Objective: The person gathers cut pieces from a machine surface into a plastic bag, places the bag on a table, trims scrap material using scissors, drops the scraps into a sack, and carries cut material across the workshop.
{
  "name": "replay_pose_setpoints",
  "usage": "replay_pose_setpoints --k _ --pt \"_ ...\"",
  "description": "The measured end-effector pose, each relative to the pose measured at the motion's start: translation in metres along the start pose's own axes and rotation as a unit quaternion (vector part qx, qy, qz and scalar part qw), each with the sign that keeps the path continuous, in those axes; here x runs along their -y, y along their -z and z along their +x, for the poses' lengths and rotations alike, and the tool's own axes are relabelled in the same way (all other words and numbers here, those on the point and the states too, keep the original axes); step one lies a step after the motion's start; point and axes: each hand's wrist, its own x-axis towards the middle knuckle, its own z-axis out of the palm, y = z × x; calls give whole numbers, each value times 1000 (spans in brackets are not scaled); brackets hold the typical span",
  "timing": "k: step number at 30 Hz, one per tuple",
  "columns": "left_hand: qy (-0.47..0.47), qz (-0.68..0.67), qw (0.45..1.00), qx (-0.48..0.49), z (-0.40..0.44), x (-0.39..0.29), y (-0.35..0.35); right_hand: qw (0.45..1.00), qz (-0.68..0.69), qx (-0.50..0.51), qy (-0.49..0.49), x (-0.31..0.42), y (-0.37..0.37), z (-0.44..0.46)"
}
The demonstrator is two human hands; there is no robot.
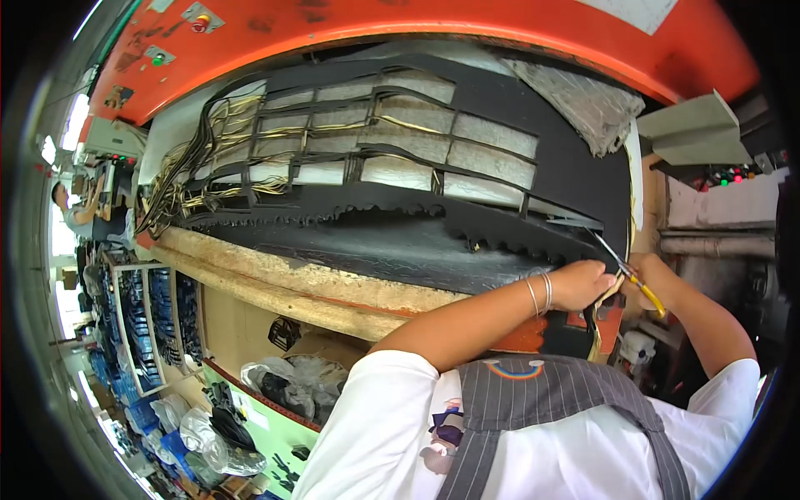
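Observation:
My right hand (654,282) is wrapped round yellow-handled scissors (612,252), whose metal blades point up and left over the right end of a black sheet (581,179). Close beside it, my left hand (581,286) is closed on a narrow black-and-pale strip (595,329) that hangs down below it. The sheet has rows of rectangular cut-outs and a ragged, scalloped front edge. Loose black and cream strips (229,125) bunch at its left end. Fingers partly hide the scissor handles.
An orange-red machine frame (333,29) arches over the work surface. Along the front runs a worn, pale edge (317,279). A grey cloth-like piece (583,104) lies at the back right. Plastic bags (300,383) sit below, and another person (82,208) is far left.

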Motion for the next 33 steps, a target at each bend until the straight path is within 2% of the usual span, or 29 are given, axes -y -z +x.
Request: replay_pose_setpoints --k 2,4,6,8,10,11,12,14,15,16,17,18,20,21,23,27,28,30,33 --pt "-2 3 1000 7 -3 -5 5 992 -43 -8 114 0 0 17" --pt "-35 102 994 -19 -2 9 4 984 -55 -34 165 -42 -16 29" --pt "-26 169 985 -35 -7 9 3 999 -6 -28 29 -45 -23 22" --pt "-37 206 977 28 -16 -8 2 994 -51 -55 76 -34 -19 15" --pt "-77 199 977 2 -20 -7 -4 991 -63 -33 112 -30 -12 4" --pt "-103 182 978 -20 -27 -12 -3 996 -27 45 70 -37 -3 6" --pt "-130 164 977 -34 -35 -18 -3 998 -28 33 55 -37 2 5" --pt "-147 86 985 -37 -72 -35 2 984 -30 93 148 -30 2 1" --pt "-120 73 990 -1 -99 -55 13 980 0 129 149 -30 0 0" --pt "-126 -6 992 13 -123 -58 16 976 34 159 145 -30 -5 -3" --pt "-45 -28 998 44 -149 -60 25 971 105 179 122 -26 -9 -7" --pt "-81 -137 987 14 -173 -55 29 959 175 197 104 -24 -15 -9" --pt "-96 -232 964 -93 -210 -46 28 926 261 264 74 -32 -35 0" --pt "-100 -230 965 -80 -217 -40 26 928 264 252 68 -20 -36 -1" --pt "-78 -225 959 -154 -230 -31 25 932 291 212 47 14 -44 5" --pt "-39 -207 969 -128 -227 -38 25 917 358 169 43 75 -53 47" --pt "-41 -201 971 -123 -227 -38 25 911 390 128 29 89 -60 58" --pt "-19 -63 991 -120 -226 -37 28 898 427 104 0 113 -60 72" --pt "-21 -60 988 -142 -236 -35 33 877 478 53 5 128 -77 75"
